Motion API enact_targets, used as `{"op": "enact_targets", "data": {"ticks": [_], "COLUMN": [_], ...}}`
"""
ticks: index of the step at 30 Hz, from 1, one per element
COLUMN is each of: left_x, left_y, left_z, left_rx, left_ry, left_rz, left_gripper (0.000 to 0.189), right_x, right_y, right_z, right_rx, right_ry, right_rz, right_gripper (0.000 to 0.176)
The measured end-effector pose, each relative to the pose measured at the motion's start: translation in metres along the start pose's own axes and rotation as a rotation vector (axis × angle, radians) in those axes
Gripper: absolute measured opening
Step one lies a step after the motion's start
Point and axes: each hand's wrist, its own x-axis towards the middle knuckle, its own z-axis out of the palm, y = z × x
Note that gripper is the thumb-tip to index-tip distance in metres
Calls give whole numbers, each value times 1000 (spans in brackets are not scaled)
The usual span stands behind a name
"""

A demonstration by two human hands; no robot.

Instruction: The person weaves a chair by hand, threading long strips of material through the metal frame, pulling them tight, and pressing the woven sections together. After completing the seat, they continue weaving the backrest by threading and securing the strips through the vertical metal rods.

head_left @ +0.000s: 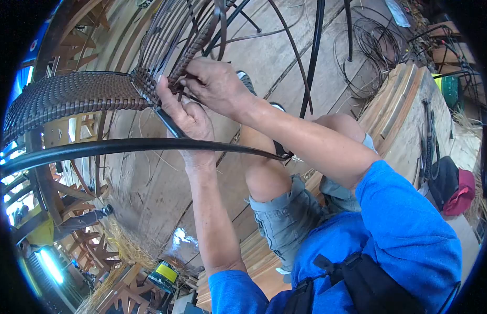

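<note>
"Grip first: what is the right hand (pixel 220 86) doing?"

"Its fingers are bunching closely against the braided edge (pixel 193 49), just beside the corner of the weave. I can't tell whether they are pinching a strand; the knuckles are hiding it."

"And the left hand (pixel 190 118)?"

"It is reaching round the black frame (pixel 97 149) from the near side, its thumb and forefinger closing in on that same corner. I can't tell how tightly they are pressing. It is probably steadying the joint, so the right hand is getting something firm to work against."

"Where is the woven piece sitting?"

"Out in front of the bent legs (pixel 264 180). One long bar is curving towards a knee, perhaps because having it close is making the corner easy to reach. The finished panel (pixel 76 94) is stretching off to the left, while bare strands (pixel 159 31) are running up and away from the corner, apparently waiting for weaving."

"Beyond that?"

"Stacked planks (pixel 398 99) are lying to the right on the floor (pixel 275 47). Farther off, a loose coil (pixel 382 49) is resting near them, maybe within reach as spare material. Away to the left, another person (pixel 78 225) is appearing among wooden pieces."
</note>
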Motion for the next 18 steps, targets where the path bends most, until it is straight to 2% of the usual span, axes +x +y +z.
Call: {"op": "enact_targets", "data": {"ticks": [2, 4, 8, 10, 13, 14, 17, 18], "left_x": [0, 2, 0, -1, 0, 1, 4, 3], "left_y": [-12, -10, -4, -6, -1, 1, 4, 5], "left_z": [7, 4, -2, 0, -3, -4, -4, -4], "left_rx": [-92, 29, 113, 135, 109, 88, 155, 110], "left_ry": [41, 36, -22, -7, -32, -49, 3, -30], "left_rz": [38, 73, 6, 37, -11, -42, 118, 41], "left_gripper": [54, 54, 56, 57, 58, 59, 57, 55], "right_x": [1, 6, 16, 24, 40, 43, 42, 41], "right_y": [4, 11, 17, 14, -7, -6, -1, 10], "right_z": [4, 7, 3, 0, -23, -24, -22, -15], "right_rx": [12, -38, -135, -157, -211, -256, -188, -178], "right_ry": [-48, -75, -302, -393, -667, -743, -713, -696], "right_rz": [-21, -110, -55, -53, 226, 192, 132, 89], "right_gripper": [18, 18, 18, 23, 31, 37, 36, 32]}}
